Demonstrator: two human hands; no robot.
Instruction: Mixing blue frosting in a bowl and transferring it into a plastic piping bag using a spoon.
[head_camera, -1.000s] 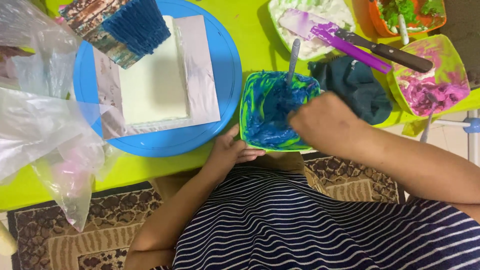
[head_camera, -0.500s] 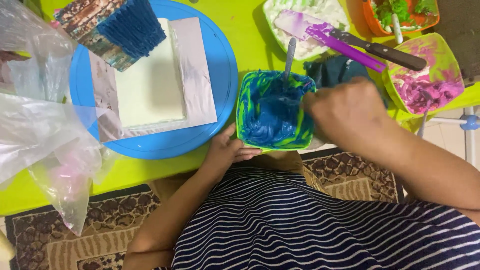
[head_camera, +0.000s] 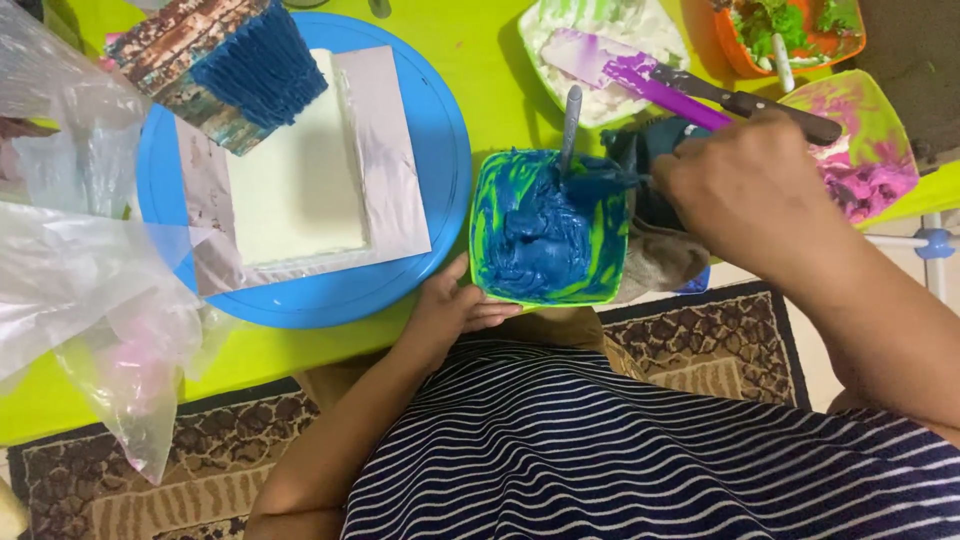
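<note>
A lime-green desk (head_camera: 470, 60) carries everything, and the biggest thing on it is one round blue turntable (head_camera: 440, 150) bearing one white block cake (head_camera: 295, 170) on a grey board, with a patterned card of dark blue frosting ridges (head_camera: 250, 65) leaning over its far end. At the left edge lies a heap of clear plastic piping bags (head_camera: 70, 280). Four bowls are in view: the green square bowl (head_camera: 550, 230) of deep blue frosting just beside the turntable at the desk's near edge, one pale bowl (head_camera: 600, 50) of white-green frosting beyond it with a purple spatula (head_camera: 650, 75) across its rim, one bowl of pink frosting (head_camera: 865, 165) to the right, and one orange bowl (head_camera: 790, 30) at the top. A dark cloth (head_camera: 650, 150) sits between the bowls. The step in hand looks like mixing the blue frosting: the left hand (head_camera: 450, 305) is clasped on the bowl's near corner, steadying it, while the right hand (head_camera: 745, 190) is curled closed over the bowl's right rim on what seems a tool handle smeared blue, though what it grips is hidden. One grey spoon handle (head_camera: 570, 115) stands up in the frosting. The next move likely calls for a firm hold on the bowl while the frosting is scraped from the walls.
</note>
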